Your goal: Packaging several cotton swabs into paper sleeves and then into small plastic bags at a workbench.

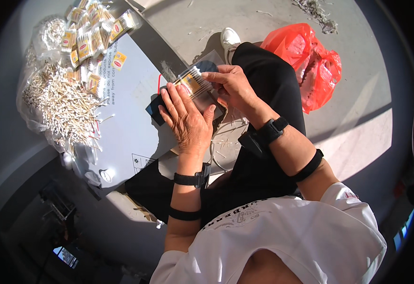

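A see-through packet of cotton swabs (191, 81) with a yellow label lies at the table's right edge, white swab heads along its upper right side. My left hand (187, 118) rests on its lower left end, fingers stretched out and lying flat. With thumb and fingertips together, my right hand (234, 86) pinches the packet's right end. Part of the packet is hidden under my fingers. Beneath it sits a flat plate-like surface with a dark round patch (207, 67).
A large heap of loose cotton swabs (65, 104) spills from a clear bag on the table's left. Filled swab packets (93, 38) pile up behind it. A red plastic bag (304, 61) stands on the floor at right. Stray swabs (223, 142) lie below my hands.
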`<state>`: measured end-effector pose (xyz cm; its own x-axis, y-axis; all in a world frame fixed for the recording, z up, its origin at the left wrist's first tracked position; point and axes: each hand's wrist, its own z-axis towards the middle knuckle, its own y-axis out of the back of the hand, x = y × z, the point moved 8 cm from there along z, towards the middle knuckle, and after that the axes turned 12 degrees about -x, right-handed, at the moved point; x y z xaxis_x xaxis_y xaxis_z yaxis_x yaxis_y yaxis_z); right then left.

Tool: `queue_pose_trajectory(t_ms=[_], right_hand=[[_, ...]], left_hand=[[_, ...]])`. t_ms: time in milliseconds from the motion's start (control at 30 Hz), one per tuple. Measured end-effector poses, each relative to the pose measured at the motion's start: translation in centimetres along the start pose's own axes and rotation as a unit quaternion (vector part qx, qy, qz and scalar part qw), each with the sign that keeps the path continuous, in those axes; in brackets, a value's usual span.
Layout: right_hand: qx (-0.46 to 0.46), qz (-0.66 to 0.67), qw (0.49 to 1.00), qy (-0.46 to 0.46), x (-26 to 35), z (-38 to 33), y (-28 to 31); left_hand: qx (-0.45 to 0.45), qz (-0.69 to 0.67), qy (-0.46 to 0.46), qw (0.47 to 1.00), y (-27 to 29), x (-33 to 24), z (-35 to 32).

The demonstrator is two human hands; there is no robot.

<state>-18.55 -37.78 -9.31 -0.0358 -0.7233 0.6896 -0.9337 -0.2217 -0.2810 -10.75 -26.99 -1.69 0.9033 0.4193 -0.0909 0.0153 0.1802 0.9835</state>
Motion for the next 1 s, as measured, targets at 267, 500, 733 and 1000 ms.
queue_pose_trajectory(t_ms=[267,500,733,1000], right_hand=[[0.000,-0.032,0.992,0.123,0.6,-0.4,-0.4],[-0.011,0.080,0.997,-0.009,0.0,-0.5,0.2],[-0.007,0.023,0.990,0.142,0.6,-0.1,-0.8],[-0.010,0.081,0.996,0.031,0.4,0.5,-0.3]], left_hand=[[-0.020,-0.048,-0.004,0.999,0.3,-0.4,0.3],[-0.024,-0.048,-0.006,0.999,0.2,-0.3,0.2],[-0.026,-0.048,-0.009,0.998,0.2,-0.6,0.4],[-0.120,-0.268,0.058,0.954,0.9,1.2,0.6]])
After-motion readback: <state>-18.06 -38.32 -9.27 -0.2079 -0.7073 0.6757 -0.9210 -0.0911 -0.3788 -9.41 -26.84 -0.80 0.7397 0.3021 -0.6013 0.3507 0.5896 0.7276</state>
